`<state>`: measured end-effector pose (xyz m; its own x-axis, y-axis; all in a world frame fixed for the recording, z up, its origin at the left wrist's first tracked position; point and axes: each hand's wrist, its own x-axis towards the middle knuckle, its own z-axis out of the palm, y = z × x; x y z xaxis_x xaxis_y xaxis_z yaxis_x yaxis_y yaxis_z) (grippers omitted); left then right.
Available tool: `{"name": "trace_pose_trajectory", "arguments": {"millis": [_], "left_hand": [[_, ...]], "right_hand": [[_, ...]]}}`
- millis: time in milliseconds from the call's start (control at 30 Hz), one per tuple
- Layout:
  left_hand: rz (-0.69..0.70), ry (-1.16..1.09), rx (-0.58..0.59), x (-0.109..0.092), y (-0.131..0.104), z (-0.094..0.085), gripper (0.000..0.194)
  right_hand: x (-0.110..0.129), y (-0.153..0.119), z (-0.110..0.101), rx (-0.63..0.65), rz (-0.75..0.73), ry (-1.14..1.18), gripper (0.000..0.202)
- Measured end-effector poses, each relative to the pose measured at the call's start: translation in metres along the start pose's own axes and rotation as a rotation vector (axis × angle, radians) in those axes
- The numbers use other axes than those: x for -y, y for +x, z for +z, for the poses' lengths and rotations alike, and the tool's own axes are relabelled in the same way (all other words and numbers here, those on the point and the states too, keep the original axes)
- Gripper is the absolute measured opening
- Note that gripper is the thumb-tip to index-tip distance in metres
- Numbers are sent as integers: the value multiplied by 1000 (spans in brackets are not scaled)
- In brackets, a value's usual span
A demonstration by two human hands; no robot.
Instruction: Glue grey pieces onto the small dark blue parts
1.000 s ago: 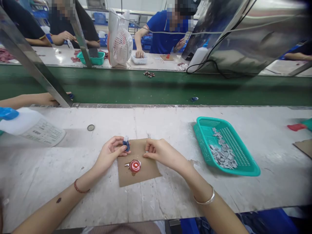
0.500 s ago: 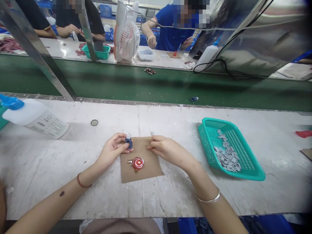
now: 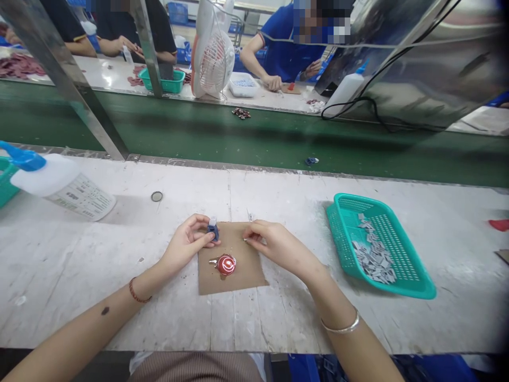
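Observation:
My left hand pinches a small dark blue piece with a light grey top over the left edge of a brown cardboard square. At the card's upper right, my right hand is closed, a tiny pale bit showing at its fingertips. What that bit is, I cannot make out. Between and below the hands, a shiny red round blob lies on the card, with a small metallic-looking tip at its left. A thin pin-like thing stands by the card's top edge.
A green basket of small grey pieces stands right. At left are a white bottle with blue nozzle and a bottle cap. Beyond the green belt are a fan and people working.
The view has shifted slightly. My right fingers have turned a little and a pale bit now shows at their tips. Across the belt, a person's hand has lowered to the bench beside a red thing.

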<state>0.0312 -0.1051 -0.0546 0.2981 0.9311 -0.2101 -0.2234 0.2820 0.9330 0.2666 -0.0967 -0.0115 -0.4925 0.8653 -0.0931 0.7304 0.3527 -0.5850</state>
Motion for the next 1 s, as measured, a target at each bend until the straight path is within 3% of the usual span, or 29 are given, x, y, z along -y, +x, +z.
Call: {"name": "trace_pose_trajectory", "arguments": {"millis": [200,400,567,1000], "left_hand": [[30,14,-15,3,0,0,40],[40,28,-8,3,0,0,35],[55,30,14,4,0,0,32],[64,80,25,5,-3,2,27]], "right_hand": [[0,1,1,-18,22,58,16],[30,-10,-1,40,-162,190,9],[48,-13,8,147,-225,70,16],[46,-15,13,124,-224,-91,17]]}}
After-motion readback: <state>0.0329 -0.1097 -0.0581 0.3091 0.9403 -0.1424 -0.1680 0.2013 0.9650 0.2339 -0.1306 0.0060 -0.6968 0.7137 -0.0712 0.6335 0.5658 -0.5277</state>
